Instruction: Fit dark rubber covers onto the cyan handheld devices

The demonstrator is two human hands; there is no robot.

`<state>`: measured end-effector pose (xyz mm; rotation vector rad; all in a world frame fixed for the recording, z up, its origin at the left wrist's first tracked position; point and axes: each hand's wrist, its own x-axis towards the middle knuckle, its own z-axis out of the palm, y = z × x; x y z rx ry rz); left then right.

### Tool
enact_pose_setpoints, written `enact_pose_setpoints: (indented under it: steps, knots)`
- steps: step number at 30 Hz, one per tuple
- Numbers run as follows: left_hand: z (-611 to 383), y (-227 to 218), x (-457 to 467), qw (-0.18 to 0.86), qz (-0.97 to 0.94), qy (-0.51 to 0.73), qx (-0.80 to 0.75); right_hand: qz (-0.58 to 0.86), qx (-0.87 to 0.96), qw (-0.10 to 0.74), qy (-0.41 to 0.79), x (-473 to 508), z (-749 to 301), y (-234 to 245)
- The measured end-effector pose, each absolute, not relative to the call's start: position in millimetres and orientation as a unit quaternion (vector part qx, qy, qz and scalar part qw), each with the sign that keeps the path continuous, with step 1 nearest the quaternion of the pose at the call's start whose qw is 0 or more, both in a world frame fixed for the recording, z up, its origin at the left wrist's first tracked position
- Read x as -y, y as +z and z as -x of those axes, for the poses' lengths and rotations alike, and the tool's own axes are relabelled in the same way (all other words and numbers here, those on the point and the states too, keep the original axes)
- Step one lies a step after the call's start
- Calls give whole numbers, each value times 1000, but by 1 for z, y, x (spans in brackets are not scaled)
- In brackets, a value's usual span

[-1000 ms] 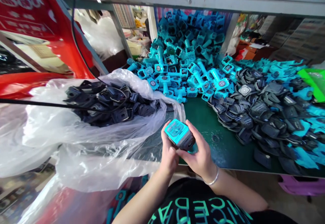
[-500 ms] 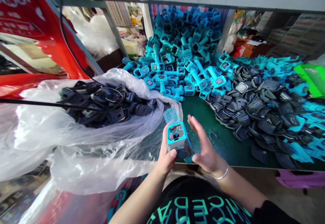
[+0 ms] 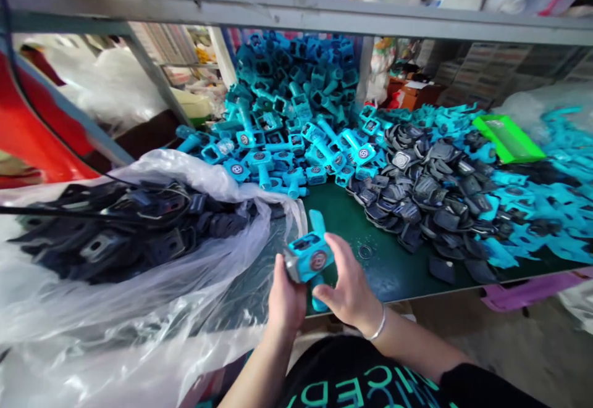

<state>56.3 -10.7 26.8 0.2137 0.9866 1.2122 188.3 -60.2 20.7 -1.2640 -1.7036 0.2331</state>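
Both my hands hold one blue plastic toy part (image 3: 309,258) with a round emblem on its side, just above the near edge of the green table (image 3: 389,266). My left hand (image 3: 283,300) grips it from below and the left, fingers closed around it. My right hand (image 3: 348,284) pinches its right side and lower stem. A large heap of the same blue parts (image 3: 296,105) rises behind, and a spread of dark grey flat pieces (image 3: 430,192) lies to the right.
A clear plastic bag (image 3: 139,284) full of dark grey pieces (image 3: 120,226) covers the left. A small ring (image 3: 365,252) lies on the table. A green tray (image 3: 507,138) sits at the right, a metal shelf rail (image 3: 296,10) overhead, a purple stool (image 3: 523,291) below.
The blue part has been turned in my hands, so its round emblem now faces me. My right hand went from open beside it to gripping it. My view swung right.
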Motion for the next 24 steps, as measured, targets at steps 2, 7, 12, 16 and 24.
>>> enact_pose_setpoints:
  steps: [2,7,12,16,24]
  knots:
    - [-47,31,9,718,-38,505,-478,520,744,406,109,52,-210,29]
    - [-7,3,25,791,-109,451,-399,757,600,247,71,-1,-309,55]
    - [-1,-12,34,804,-155,437,-373,806,530,241,102,-44,-373,62]
    - [-16,1,24,796,-141,458,-370,753,553,319,162,-21,-347,60]
    - [-57,28,14,806,-48,453,-378,393,538,469,579,50,-248,39]
